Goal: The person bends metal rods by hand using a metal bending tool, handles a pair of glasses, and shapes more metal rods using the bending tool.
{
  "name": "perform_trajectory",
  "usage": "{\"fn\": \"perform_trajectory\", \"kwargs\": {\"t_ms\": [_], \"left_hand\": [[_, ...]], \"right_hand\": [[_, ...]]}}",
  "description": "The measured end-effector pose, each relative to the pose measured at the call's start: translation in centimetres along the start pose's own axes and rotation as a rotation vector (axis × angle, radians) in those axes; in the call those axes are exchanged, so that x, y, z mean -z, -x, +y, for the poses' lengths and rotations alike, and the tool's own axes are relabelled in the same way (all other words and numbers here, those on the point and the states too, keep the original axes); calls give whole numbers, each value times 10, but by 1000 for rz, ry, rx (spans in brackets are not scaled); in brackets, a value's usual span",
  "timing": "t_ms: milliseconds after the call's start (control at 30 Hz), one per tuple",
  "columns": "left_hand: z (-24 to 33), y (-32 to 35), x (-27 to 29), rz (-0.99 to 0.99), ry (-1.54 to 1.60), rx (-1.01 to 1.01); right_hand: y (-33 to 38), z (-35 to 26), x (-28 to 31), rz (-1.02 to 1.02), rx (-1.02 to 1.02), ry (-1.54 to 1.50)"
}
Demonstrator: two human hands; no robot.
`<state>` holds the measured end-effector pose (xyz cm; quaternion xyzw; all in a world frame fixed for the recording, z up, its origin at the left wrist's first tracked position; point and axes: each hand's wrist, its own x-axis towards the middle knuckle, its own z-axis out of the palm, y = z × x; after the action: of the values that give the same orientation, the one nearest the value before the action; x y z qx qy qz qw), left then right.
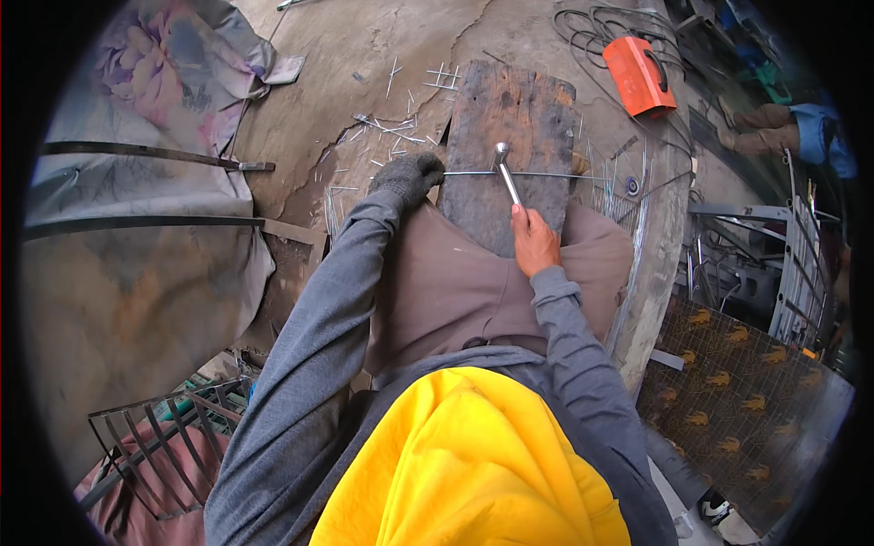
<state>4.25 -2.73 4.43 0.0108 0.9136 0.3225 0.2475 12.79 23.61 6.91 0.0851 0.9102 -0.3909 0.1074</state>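
My right hand (535, 240), bare, is wrapped round the handle of a hammer (508, 173). The hammer's shiny head lies over or just above a thin metal rod (473, 173); whether they touch I cannot tell. That rod runs crosswise over a weathered wooden plank (510, 109) in front of my lap. In a dark grey knitted glove, my left hand (410, 177) is closed on the rod's left end, just off the plank's left edge.
Cut rod pieces (391, 127) lie scattered on the concrete floor beyond my left hand. An orange machine (637, 77) with coiled cables stands at the far right. Bundled thin rods (628, 205) lie right of the plank. A draped cloth (137, 300) hangs left; another person's legs (765, 129) show far right.
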Motion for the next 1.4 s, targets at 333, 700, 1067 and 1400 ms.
{"fn": "perform_trajectory", "kwargs": {"t_ms": [333,700,1067,1400], "left_hand": [[-6,0,-3,19,-15,9],[-27,0,1,53,-56,34],[-7,-2,0,20,-3,-33],[-10,-3,-2,30,-30,-16]], "right_hand": [[3,16,-10,-89,-77,160],[6,23,-18,23,-57,96],[1,10,-7,-28,-68,56],[5,1,-14,17,36,-37]]}}
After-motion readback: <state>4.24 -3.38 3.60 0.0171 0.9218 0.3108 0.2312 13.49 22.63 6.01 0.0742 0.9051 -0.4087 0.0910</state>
